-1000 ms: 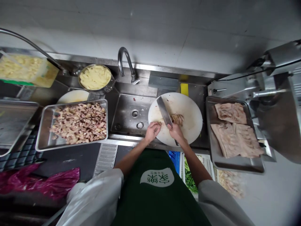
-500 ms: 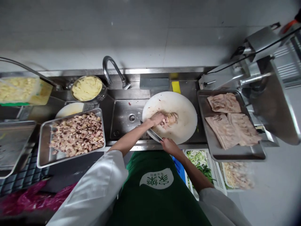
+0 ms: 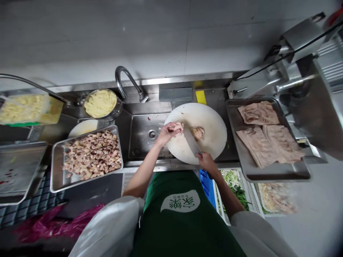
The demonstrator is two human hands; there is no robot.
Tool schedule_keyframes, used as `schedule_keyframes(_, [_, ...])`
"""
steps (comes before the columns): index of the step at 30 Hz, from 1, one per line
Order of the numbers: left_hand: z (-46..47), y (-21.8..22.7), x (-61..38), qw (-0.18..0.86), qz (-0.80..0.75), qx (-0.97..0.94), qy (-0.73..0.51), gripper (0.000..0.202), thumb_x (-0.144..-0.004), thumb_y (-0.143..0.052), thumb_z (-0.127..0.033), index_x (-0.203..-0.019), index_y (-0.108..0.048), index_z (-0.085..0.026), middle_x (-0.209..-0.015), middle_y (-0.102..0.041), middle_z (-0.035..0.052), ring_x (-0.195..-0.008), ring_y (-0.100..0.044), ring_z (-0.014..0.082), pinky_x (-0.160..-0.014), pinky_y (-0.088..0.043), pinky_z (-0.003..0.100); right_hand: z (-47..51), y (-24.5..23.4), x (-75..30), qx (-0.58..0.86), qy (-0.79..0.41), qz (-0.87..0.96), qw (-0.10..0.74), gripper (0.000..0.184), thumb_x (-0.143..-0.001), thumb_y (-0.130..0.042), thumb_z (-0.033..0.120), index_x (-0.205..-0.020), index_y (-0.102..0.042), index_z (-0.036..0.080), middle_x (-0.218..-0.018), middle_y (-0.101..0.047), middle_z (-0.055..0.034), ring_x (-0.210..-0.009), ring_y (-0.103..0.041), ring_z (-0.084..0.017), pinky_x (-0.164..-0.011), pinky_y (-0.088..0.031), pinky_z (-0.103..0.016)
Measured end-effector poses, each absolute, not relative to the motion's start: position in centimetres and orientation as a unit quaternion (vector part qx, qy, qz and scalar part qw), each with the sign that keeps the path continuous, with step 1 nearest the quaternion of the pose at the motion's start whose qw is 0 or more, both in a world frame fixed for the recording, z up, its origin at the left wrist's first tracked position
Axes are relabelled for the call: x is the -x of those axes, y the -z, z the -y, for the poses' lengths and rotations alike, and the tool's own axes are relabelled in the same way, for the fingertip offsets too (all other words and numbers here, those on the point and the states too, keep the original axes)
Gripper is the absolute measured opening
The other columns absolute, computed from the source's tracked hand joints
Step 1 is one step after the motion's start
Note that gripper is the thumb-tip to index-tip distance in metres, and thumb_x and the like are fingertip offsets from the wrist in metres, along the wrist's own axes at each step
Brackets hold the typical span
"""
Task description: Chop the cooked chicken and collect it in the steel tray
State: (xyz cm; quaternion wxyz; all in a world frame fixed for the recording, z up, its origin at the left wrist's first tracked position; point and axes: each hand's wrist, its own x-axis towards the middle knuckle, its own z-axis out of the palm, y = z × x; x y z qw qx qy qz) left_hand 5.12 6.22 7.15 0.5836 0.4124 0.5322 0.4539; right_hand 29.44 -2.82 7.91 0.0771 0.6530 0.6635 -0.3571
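Note:
Over the left part of the round white cutting board, my left hand is closed on chopped meat, with fingers curled around it. My right hand grips the handle of a cleaver. The broad blade slants up and left across the board, its tip close to the meat in my left hand; whether they touch I cannot tell. Right of the blade lies a separate piece of pale cooked meat, which looks like chicken.
A steel tray of chopped meat stands left of the sink, under the faucet. At right, a tray holds several pork slabs beside a slicer. A yellow sponge lies behind the board.
My left hand has moved left off the meat and now has chopped pieces in it. The cleaver has shifted right and up, its blade now between the held pieces and the remaining meat.

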Motion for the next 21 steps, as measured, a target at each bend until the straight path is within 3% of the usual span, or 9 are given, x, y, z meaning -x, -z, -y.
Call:
schedule_keyframes(2, [-4.2,-5.0,-6.4,0.568,-0.572,-0.38,-0.454,0.054,-0.059,-0.088,-0.056,-0.085,-0.061,-0.017,-0.072,-0.065,0.0004,-0.063,-0.06,0.0137,-0.056,-0.047,0.024,2.9,-8.1,-29.2,-0.662,0.352,-0.656,0.085,0.035,-0.104,-0.043,0.026,-0.11,-0.071,0.006,-0.11,-0.073,-0.0197,-0.105,-0.068,-0.024,-0.084,-0.041,-0.026])
schedule_keyframes(5, [-1.7,-2.5,-7.4,0.454,-0.659,-0.424,-0.424,0.044,-0.067,-0.085,-0.051,-0.068,-0.058,-0.017,-0.068,-0.057,-0.0004,-0.057,-0.052,0.0105,-0.057,-0.044,0.024,3.1,-9.0,-28.0,-0.666,0.342,-0.656,0.091,0.034,-0.104,-0.042,0.023,-0.109,-0.07,0.005,-0.108,-0.073,-0.0205,-0.103,-0.068,-0.025,-0.083,-0.041,-0.027])
schedule_keyframes(8, [0.1,-2.0,-6.4,0.307,-0.701,-0.478,-0.43,0.029,-0.08,-0.077,-0.042,-0.076,-0.065,-0.016,-0.079,-0.058,0.002,-0.062,-0.051,0.0109,-0.063,-0.044,0.026,3.1,-10.8,-26.0,-0.669,0.326,-0.665,0.067,0.035,-0.104,-0.04,0.024,-0.107,-0.07,0.007,-0.103,-0.073,-0.0198,-0.098,-0.069,-0.026,-0.079,-0.041,-0.028])
schedule_keyframes(11, [1.3,-2.6,-4.6,0.225,-0.704,-0.473,-0.479,0.022,-0.092,-0.063,-0.036,-0.082,-0.065,-0.017,-0.081,-0.057,0.0024,-0.067,-0.053,0.0123,-0.065,-0.045,0.026,2.5,-12.6,-23.7,-0.684,0.291,-0.668,0.01,0.04,-0.105,-0.035,0.027,-0.112,-0.069,0.007,-0.097,-0.074,-0.0192,-0.091,-0.069,-0.026,-0.075,-0.043,-0.029])
schedule_keyframes(15, [2.2,-2.4,-4.5,0.244,-0.643,-0.541,-0.485,0.02,-0.098,-0.056,-0.031,-0.086,-0.065,-0.017,-0.085,-0.06,0.0037,-0.076,-0.058,0.0139,-0.072,-0.049,0.026,1.6,-12.3,-20.7,-0.674,0.267,-0.685,-0.067,0.045,-0.106,-0.031,0.029,-0.117,-0.069,0.008,-0.1,-0.074,-0.0201,-0.09,-0.069,-0.027,-0.074,-0.045,-0.029])
schedule_keyframes(21, [2.7,-0.4,-6.4,0.312,-0.574,-0.63,-0.42,0.017,-0.098,-0.055,-0.024,-0.087,-0.067,-0.017,-0.095,-0.065,0.0079,-0.091,-0.064,0.0178,-0.084,-0.053,0.031,0.2,-8.4,-19.9,-0.65,0.356,-0.671,0.032,0.036,-0.101,-0.043,0.024,-0.103,-0.075,0.008,-0.091,-0.075,-0.0194,-0.084,-0.071,-0.025,-0.068,-0.045,-0.026])
